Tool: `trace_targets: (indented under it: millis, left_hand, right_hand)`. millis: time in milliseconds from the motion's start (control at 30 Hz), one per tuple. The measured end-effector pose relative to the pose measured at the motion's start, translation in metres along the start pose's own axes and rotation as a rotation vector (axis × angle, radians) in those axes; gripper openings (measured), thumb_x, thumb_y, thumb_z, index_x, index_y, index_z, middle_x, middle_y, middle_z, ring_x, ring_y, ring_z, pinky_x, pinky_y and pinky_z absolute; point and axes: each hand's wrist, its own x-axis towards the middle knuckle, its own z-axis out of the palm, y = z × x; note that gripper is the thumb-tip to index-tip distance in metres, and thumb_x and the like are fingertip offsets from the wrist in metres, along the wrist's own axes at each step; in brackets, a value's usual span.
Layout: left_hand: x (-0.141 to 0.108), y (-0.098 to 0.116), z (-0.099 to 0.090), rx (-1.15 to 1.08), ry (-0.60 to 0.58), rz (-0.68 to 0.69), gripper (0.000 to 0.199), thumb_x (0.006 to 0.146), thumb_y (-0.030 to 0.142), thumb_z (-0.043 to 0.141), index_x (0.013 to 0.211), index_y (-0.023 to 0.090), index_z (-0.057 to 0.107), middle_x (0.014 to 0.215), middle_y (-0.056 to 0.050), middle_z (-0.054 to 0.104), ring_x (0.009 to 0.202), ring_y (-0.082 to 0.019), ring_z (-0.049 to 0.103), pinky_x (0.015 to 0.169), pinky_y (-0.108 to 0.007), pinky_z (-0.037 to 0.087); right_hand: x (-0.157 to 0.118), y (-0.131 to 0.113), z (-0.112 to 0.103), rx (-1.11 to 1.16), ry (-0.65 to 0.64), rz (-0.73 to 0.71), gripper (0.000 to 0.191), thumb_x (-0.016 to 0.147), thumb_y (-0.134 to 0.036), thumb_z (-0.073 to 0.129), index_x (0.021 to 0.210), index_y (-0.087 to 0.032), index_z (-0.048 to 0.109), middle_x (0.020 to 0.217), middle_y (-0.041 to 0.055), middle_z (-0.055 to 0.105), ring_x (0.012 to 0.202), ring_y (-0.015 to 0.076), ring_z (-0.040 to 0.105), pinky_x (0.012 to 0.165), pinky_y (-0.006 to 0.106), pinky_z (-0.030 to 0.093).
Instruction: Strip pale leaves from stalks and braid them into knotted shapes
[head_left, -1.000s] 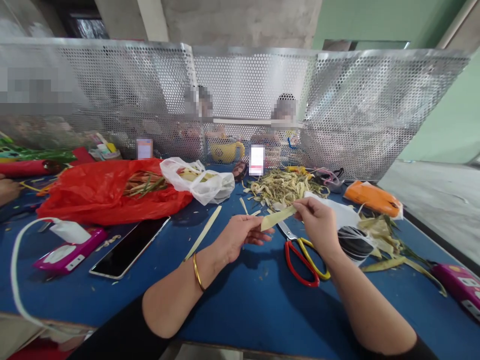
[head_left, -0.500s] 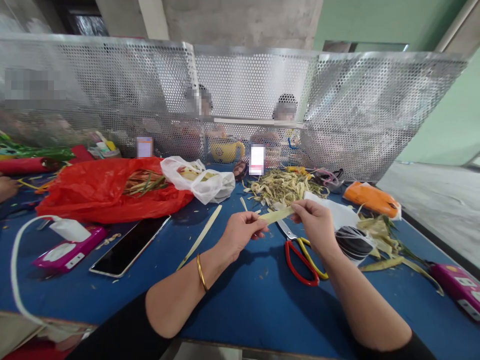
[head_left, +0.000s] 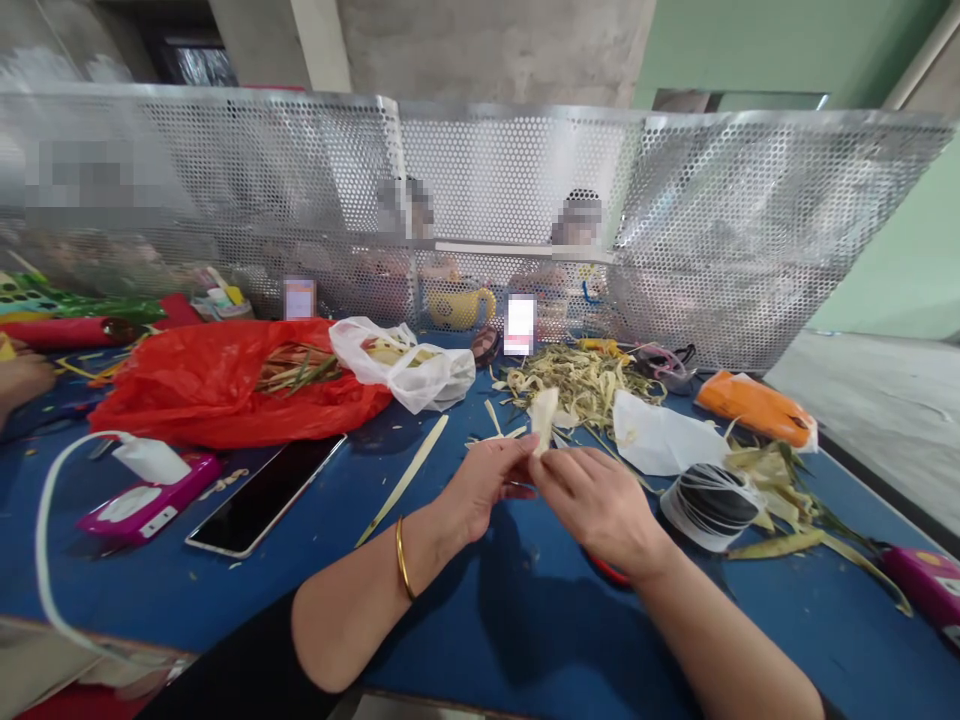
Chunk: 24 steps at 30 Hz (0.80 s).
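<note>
A pale dried leaf strip [head_left: 544, 412] stands up, bent over, between my fingertips above the middle of the table. My left hand [head_left: 484, 480] pinches its lower end from the left. Pressed against it from the right, my right hand [head_left: 596, 505] has its fingers closed on the same strip. Under my right hand lie scissors [head_left: 611, 573], mostly hidden, with part of a red handle showing. Behind the hands is a heap of dried leaf shreds [head_left: 592, 385]. One long narrow strip [head_left: 405, 478] lies flat left of my left hand.
A black phone [head_left: 266, 497], a purple power strip [head_left: 154, 505] and a red plastic bag [head_left: 195, 385] lie on the left. To the right are a thread spool [head_left: 709, 508], white paper [head_left: 664, 435] and an orange packet [head_left: 757, 408]. A perforated metal screen [head_left: 510, 165] closes the back; another person's hand [head_left: 22, 380] is far left.
Earlier the strip was stretched between my hands; now it is bent and points upward. My right hand has moved left and down to meet my left, covering most of the scissors.
</note>
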Motion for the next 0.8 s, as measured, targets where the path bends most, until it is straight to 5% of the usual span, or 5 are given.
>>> trace_targets:
  millis: [133, 367, 567, 800]
  left_hand:
    - [0.0, 0.001, -0.001, 0.006, 0.079, 0.017, 0.03, 0.054, 0.034, 0.085, 0.065, 0.012, 0.068, 0.059, 0.0, 0.06, 0.055, -0.009, 0.053, 0.056, -0.023, 0.045]
    - [0.0, 0.004, -0.002, 0.02, 0.144, 0.05, 0.034, 0.055, 0.039, 0.085, 0.064, 0.013, 0.065, 0.06, -0.003, 0.064, 0.054, -0.011, 0.058, 0.057, -0.025, 0.047]
    - [-0.001, 0.0, -0.001, -0.016, 0.102, 0.056, 0.028, 0.057, 0.031, 0.084, 0.068, 0.012, 0.066, 0.065, -0.004, 0.068, 0.061, -0.015, 0.064, 0.067, -0.028, 0.052]
    - [-0.001, 0.0, 0.004, 0.109, 0.198, 0.12, 0.024, 0.06, 0.026, 0.083, 0.066, 0.014, 0.063, 0.06, -0.002, 0.067, 0.06, -0.014, 0.064, 0.061, -0.025, 0.049]
  right_hand:
    - [0.004, -0.01, 0.005, 0.125, -0.013, 0.024, 0.026, 0.096, -0.011, 0.041, 0.094, -0.015, 0.067, 0.079, 0.0072, 0.066, 0.071, 0.0173, 0.059, 0.067, 0.031, 0.044]
    - [0.001, -0.005, 0.012, 0.575, 0.07, 0.515, 0.022, 0.095, -0.023, 0.048, 0.088, -0.021, 0.069, 0.088, 0.0054, 0.067, 0.079, 0.0162, 0.063, 0.071, 0.027, 0.047]
    - [0.003, -0.002, 0.012, 0.617, -0.01, 0.627, 0.017, 0.092, -0.021, 0.053, 0.081, -0.021, 0.066, 0.082, 0.0039, 0.066, 0.078, 0.0181, 0.06, 0.072, 0.028, 0.045]
    - [0.003, -0.002, 0.014, 0.625, -0.08, 0.657, 0.016, 0.09, -0.018, 0.056, 0.077, -0.02, 0.065, 0.08, 0.0019, 0.066, 0.078, 0.0175, 0.061, 0.073, 0.028, 0.042]
